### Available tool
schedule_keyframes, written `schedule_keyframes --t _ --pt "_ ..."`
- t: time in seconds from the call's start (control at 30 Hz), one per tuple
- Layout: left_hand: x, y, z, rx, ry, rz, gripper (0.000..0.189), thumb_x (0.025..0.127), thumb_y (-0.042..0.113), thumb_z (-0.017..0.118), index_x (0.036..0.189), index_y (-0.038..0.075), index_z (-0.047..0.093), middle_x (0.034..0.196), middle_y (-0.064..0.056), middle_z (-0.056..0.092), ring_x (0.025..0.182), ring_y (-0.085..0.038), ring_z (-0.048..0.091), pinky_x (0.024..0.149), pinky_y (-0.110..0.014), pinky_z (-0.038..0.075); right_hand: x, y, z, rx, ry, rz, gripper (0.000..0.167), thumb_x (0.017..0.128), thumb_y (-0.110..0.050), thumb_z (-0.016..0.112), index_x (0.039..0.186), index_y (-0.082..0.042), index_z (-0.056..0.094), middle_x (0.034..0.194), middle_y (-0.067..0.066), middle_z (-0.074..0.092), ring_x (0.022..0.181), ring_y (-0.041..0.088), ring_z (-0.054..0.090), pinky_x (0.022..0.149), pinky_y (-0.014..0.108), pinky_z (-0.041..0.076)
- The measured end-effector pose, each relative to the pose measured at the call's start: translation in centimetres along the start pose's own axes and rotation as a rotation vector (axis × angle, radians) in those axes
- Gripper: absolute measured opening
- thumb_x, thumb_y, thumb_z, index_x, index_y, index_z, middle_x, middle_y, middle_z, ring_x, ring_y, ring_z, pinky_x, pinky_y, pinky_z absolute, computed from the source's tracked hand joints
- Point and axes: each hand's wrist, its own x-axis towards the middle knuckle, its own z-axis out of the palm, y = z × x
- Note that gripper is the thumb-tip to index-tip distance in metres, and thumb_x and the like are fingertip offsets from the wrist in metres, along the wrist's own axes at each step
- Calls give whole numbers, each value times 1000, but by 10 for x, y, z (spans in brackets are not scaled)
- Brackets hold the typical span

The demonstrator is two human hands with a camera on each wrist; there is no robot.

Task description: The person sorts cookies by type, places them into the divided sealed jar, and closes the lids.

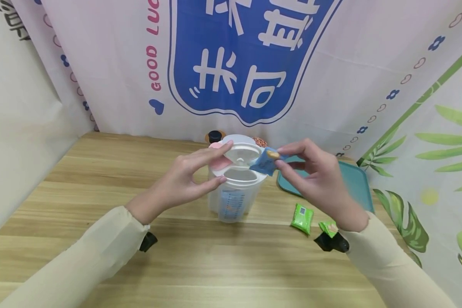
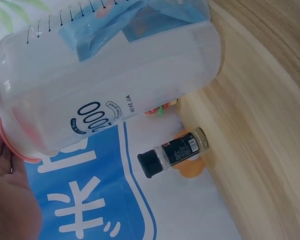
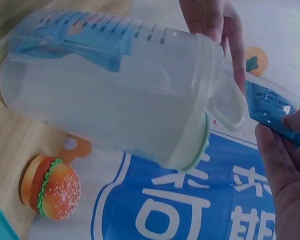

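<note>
A clear storage canister (image 1: 254, 194) with measuring marks stands upright, a flap lid (image 1: 243, 153) raised over an opening in its top. Blue packets (image 3: 85, 42) show through its wall. At the top's left side, my left hand (image 1: 181, 179) touches the front rim with the thumb, its index finger stretched toward the raised flap near the pink lid (image 1: 220, 162). My right hand (image 1: 319, 175) pinches a small blue packet (image 1: 265, 161) between thumb and fingers, at the right of the opening. The packet overlaps the canister's top edge in the head view.
Behind the canister are a black-capped spice jar (image 2: 175, 152) and a burger-shaped thing (image 3: 50, 187). A teal tray (image 1: 356, 184) lies partly behind my right hand. Two green packets (image 1: 302, 219) are on the wooden table (image 1: 223, 265). A printed curtain (image 1: 111, 64) hangs at the back.
</note>
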Motion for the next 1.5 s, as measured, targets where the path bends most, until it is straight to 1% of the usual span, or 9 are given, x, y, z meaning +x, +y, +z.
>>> schedule_keyframes --t 0.07,0.13,0.27,0.33,0.43,0.67,1.0,1.27,1.5 --pt "0 0 -1 2 -9 -3 70 92 12 81 155 14 52 153 -12 60 141 -30 60 121 -49 47 3 1 7 -12 -30 -10 24 85 21 71 105 10 63 106 22 75 100 -2 72 79 23 66" --pt "0 0 -1 7 -16 -7 71 92 13 81 156 15 51 154 -12 59 140 -30 61 120 -49 48 4 3 14 -26 -53 -23 23 86 19 72 106 8 65 106 20 75 99 0 72 80 22 66" --pt "0 -1 -1 14 -15 3 71 92 12 81 156 15 51 154 -12 59 139 -30 62 119 -49 49 4 5 22 -65 -104 -39 23 87 15 74 106 5 66 107 16 76 98 14 76 83 22 66" --pt "0 -1 0 13 -13 12 71 92 12 81 156 14 50 154 -13 59 138 -30 62 120 -49 49 3 6 25 -73 -118 -43 24 87 14 75 106 4 66 107 15 76 98 21 76 83 22 66" --pt "0 0 0 9 -6 23 71 91 11 81 156 12 51 154 -13 59 138 -30 62 121 -49 48 1 7 26 -75 -122 -46 25 86 14 76 107 4 67 108 14 76 99 25 76 84 22 66" --pt "0 1 -1 12 10 29 70 91 9 81 155 11 52 152 -13 60 139 -30 61 120 -49 48 5 5 27 -96 -136 -48 26 88 11 76 110 2 67 109 12 76 101 23 76 85 22 65" --pt "0 1 0 8 6 23 71 91 9 81 155 12 52 153 -13 60 138 -29 63 120 -48 49 2 7 29 -100 -239 -14 27 90 7 77 113 -3 69 110 8 75 101 18 74 86 25 66" --pt "0 1 0 12 6 17 71 91 9 81 155 13 51 153 -12 60 137 -29 63 118 -48 50 0 12 30 -130 -259 -73 21 89 7 78 106 -5 73 109 6 76 95 15 76 85 20 65" --pt "-1 1 1 18 4 0 71 91 10 81 155 13 52 153 -13 60 139 -30 62 118 -49 50 -1 14 29 -175 -256 -135 20 88 7 78 103 -6 77 110 6 76 96 17 74 79 29 66"
